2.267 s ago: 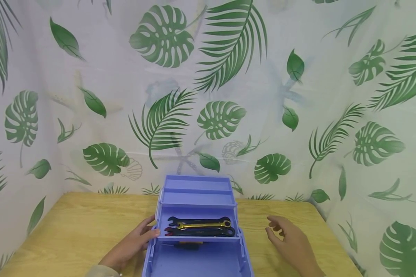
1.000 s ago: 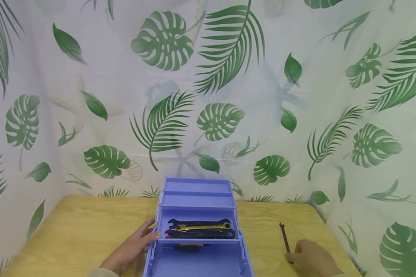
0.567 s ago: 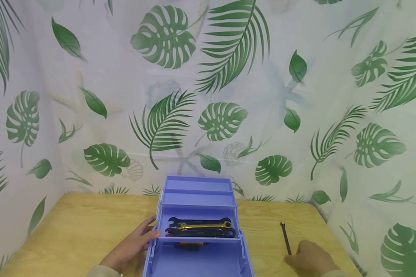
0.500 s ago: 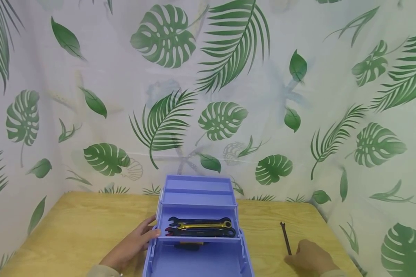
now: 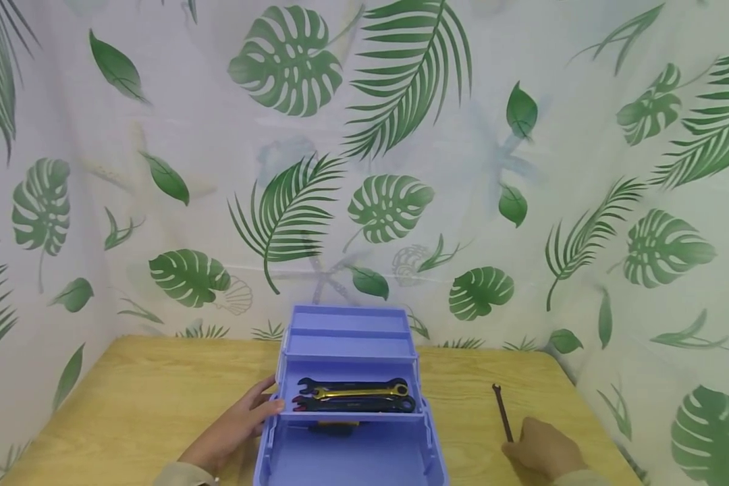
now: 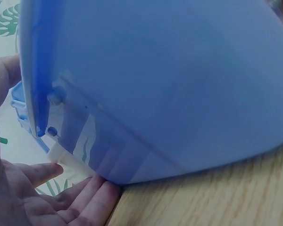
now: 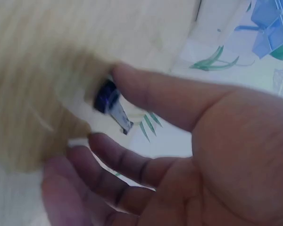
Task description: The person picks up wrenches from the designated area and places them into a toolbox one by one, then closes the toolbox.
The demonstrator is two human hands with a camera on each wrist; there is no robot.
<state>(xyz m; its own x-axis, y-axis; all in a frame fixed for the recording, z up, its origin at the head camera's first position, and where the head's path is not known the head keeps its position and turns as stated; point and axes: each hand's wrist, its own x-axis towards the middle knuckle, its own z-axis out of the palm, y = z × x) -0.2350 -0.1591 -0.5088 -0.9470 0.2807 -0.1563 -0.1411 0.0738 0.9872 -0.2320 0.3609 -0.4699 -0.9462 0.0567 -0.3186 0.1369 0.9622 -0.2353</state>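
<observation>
A blue-violet toolbox (image 5: 352,466) stands unfolded at the table's near middle. My left hand (image 5: 233,428) holds its left side, thumb over the edge of the tool tray; in the left wrist view the fingertips touch the outer wall low down. Several wrenches lie across the tray, black ones with a gold one (image 5: 358,392) on top. To the right, a dark wrench (image 5: 501,410) rests on the table, near end at my right hand (image 5: 547,445). The right wrist view shows bent fingers, the thumb beside the wrench (image 7: 107,96), a gap to the fingertips.
Below the tray, in the box's lower compartment, sits a partly hidden yellow-and-black thing (image 5: 334,427). The box's upper tray (image 5: 349,345) is divided by a ridge. A leaf-patterned sheet (image 5: 364,202) stands behind and beside the wooden table (image 5: 176,385).
My right hand has moved right and nearer to me, uncovering the wrench on the table; lately it shifts slightly toward that wrench. The left hand has stayed on the toolbox.
</observation>
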